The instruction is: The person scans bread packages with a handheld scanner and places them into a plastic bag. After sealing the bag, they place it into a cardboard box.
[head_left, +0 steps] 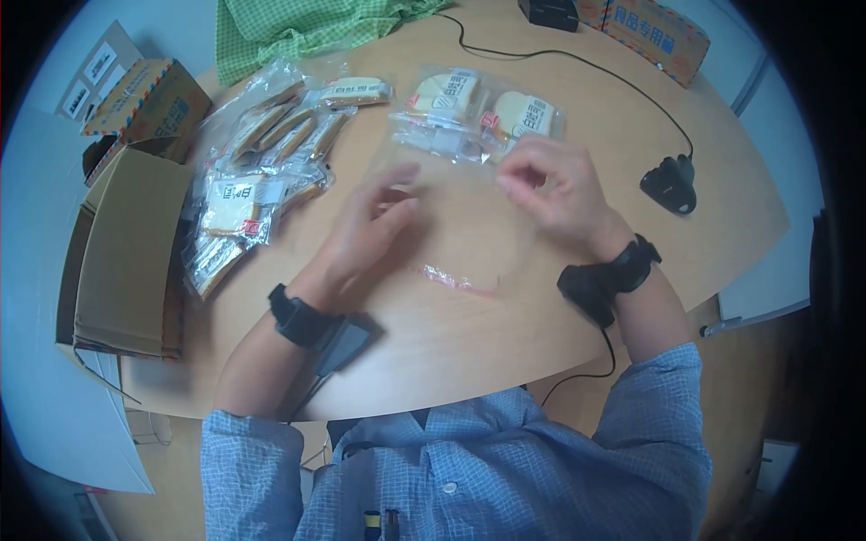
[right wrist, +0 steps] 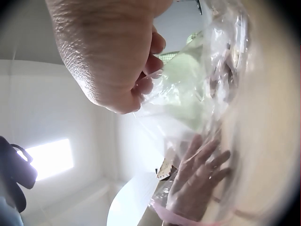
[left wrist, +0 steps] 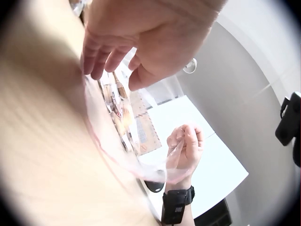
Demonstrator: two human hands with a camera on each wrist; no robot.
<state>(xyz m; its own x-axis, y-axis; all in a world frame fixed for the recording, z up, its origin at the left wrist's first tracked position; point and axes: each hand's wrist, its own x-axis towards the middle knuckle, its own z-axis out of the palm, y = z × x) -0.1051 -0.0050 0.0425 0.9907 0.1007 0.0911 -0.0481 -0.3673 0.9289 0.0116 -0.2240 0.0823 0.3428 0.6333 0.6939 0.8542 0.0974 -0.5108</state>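
Observation:
A clear plastic bag with a pink-red edge lies across the table in front of the person. The right hand pinches the bag's film between thumb and curled fingers, and the stretched film shows in the right wrist view. The left hand has its fingers extended at the bag's left side; through the film the right wrist view shows this hand, but whether it is inside the bag I cannot tell. Two wrapped bread slices lie beyond the hands, at the bag's far end.
Several wrapped bread packs are heaped at the left, beside an open cardboard box. Another box and a green checked cloth are at the back. A black device with a cable lies at the right.

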